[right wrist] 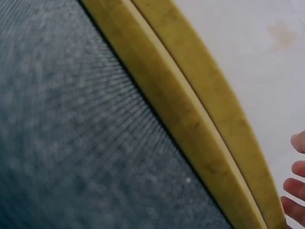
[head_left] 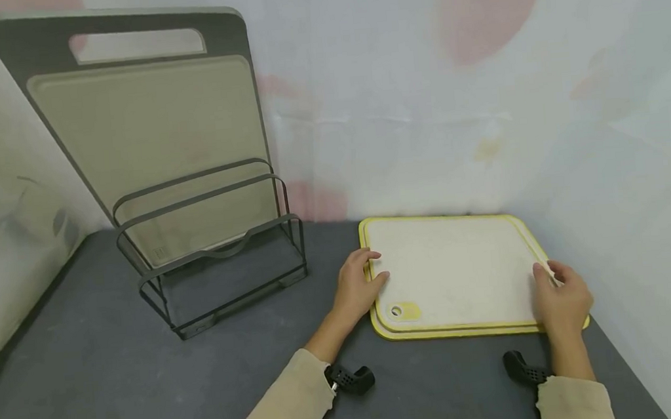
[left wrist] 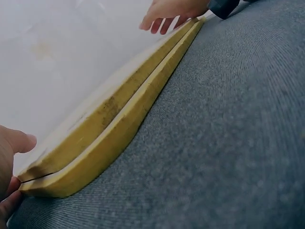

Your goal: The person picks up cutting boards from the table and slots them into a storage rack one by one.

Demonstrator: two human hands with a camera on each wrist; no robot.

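Note:
Two white cutting boards with yellow rims [head_left: 453, 272] lie stacked flat on the dark grey table [head_left: 89, 387], against the back wall. My left hand [head_left: 376, 269] holds the stack's left edge; in the left wrist view its thumb [left wrist: 16, 143] lies on top and its fingertips [left wrist: 8, 188] sit at the seam between the two yellow rims [left wrist: 109, 129]. My right hand [head_left: 553, 274] curls over the right edge, its fingertips [right wrist: 296, 183] showing beside the rims [right wrist: 205, 124]. It also appears at the stack's far end [left wrist: 164, 14] in the left wrist view.
A dark wire rack [head_left: 221, 258] stands to the left on the table with a large grey handled cutting board [head_left: 146, 139] upright in its rear slot, leaning back toward the wall. Walls close in behind and on both sides.

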